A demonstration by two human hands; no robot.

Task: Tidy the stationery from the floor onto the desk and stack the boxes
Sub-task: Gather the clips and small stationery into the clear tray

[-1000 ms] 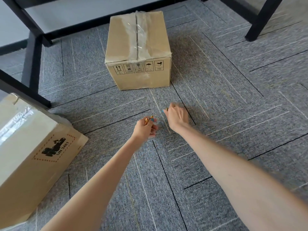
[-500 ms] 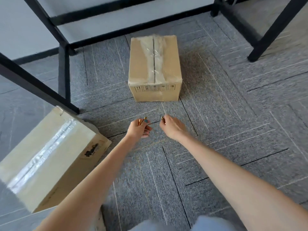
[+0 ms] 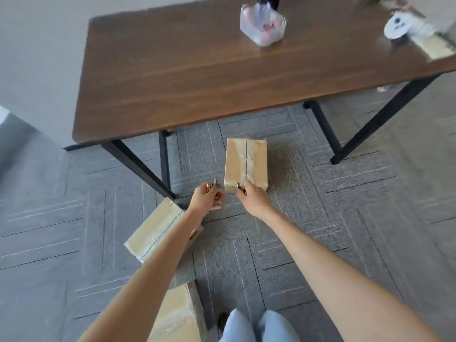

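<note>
I am holding both hands out over the grey carpet floor, at about 12 o'clock from my knees. My left hand is curling its fingers closed around a few small gold-coloured items (too small and blurred to name exactly). My right hand is pinching one more gold-coloured piece between closed fingers. The two hands are hanging near each other but apart.

A taped cardboard box is sitting on the floor just beyond my hands at 12 o'clock, partly under the front edge of the bench. A second box is lying at 9 o'clock, under my left forearm. A third box is lying at 7 o'clock, close to my knees.

On the bench, a clear container is standing at 1 o'clock, and a white roll is lying at 2 o'clock, both blurred.
</note>
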